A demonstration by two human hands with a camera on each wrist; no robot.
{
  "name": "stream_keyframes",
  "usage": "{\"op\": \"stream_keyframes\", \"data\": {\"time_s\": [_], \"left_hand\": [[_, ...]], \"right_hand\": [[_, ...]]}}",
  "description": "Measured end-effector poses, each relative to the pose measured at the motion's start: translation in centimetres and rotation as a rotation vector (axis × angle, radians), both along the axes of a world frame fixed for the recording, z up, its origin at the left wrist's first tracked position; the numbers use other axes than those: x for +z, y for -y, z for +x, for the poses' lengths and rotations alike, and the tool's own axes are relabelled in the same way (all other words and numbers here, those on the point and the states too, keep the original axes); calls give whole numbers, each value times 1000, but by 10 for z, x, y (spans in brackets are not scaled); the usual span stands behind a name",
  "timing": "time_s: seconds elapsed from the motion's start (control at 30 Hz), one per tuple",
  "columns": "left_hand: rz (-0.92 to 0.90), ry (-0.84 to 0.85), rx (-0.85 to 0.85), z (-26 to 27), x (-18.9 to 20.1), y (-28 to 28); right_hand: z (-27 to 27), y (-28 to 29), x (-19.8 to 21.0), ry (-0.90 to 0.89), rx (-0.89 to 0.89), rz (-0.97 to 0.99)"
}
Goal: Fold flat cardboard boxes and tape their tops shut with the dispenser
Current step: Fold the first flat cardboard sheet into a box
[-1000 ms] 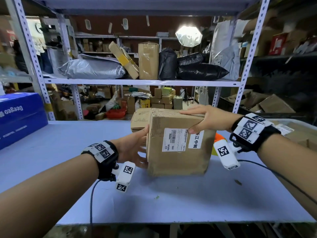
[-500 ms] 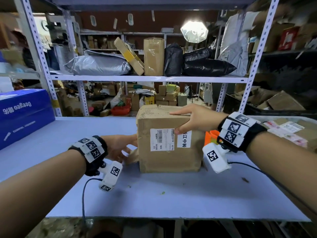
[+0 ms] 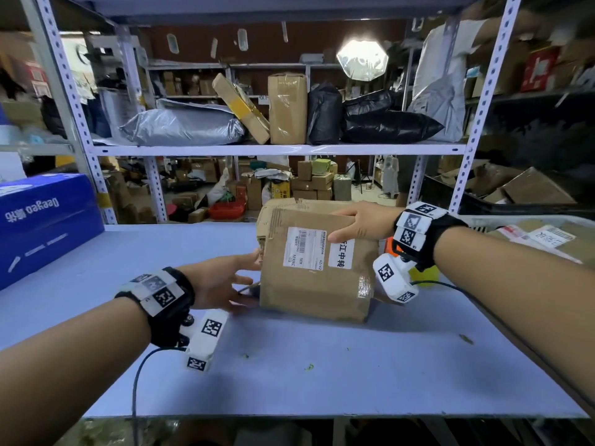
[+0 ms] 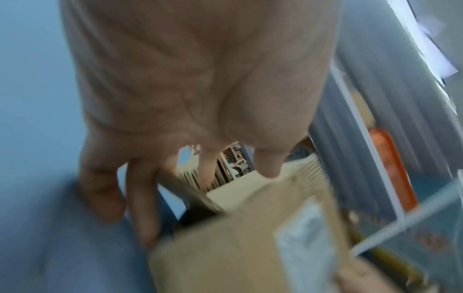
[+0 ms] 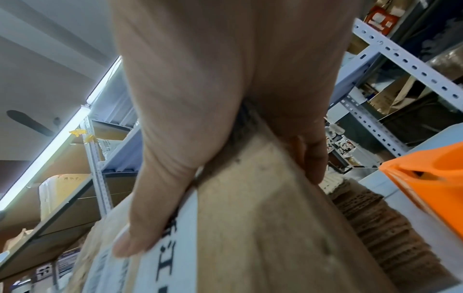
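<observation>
Head view: we see one cardboard box [image 3: 317, 262] tilted on the blue table [image 3: 322, 375], one lower edge lifted. Right hand [image 3: 363, 222] grips its top right edge, thumb on the front by the label, fingers over the top. Left hand [image 3: 222, 281] is at the box's lower left side, fingers spread and loose, holding nothing; contact unclear. Count: one box in hand, two white labels on it, one orange tape dispenser [image 3: 391, 244] mostly hidden behind the box, one blue carton [image 3: 45, 223] far left. Risk, in our judgement: a one-handed pinch on a tilted box could slip or spin it into the dispenser.

Left wrist view: blurred. Left hand [image 4: 190, 95] is open, fingertips near the box [image 4: 250, 247] corner. An open side flap could catch the fingers.

Right wrist view: right hand [image 5: 225, 103] clamps the box [image 5: 250, 228] edge; one dispenser [image 5: 431, 182] just beside it. Worn cardboard may buckle under the grip.
</observation>
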State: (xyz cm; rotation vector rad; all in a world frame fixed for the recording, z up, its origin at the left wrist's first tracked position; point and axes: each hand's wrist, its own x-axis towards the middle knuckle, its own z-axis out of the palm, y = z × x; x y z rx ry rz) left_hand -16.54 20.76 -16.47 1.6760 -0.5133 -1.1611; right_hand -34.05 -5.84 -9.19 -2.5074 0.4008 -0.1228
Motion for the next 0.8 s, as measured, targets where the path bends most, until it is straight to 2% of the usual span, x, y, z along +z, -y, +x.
{"op": "stream_keyframes", "data": {"time_s": [0.07, 0.1, 0.2, 0.37, 0.57, 0.8], "left_hand": [[-153, -114, 109, -8, -2, 6], [-182, -109, 125, -12, -2, 8], [-86, 44, 93, -23, -4, 13], [-14, 175, 123, -26, -4, 10], [-26, 206, 161, -31, -1, 8], [8, 241, 171, -40, -5, 13]], "right_hand": [[-3, 5, -1, 23, -25, -15], [-3, 6, -2, 26, -29, -30], [3, 5, -4, 0, -34, -38], [4, -1, -6, 9, 21, -132], [-1, -2, -8, 43, 68, -155], [-3, 5, -4, 15, 92, -55]]}}
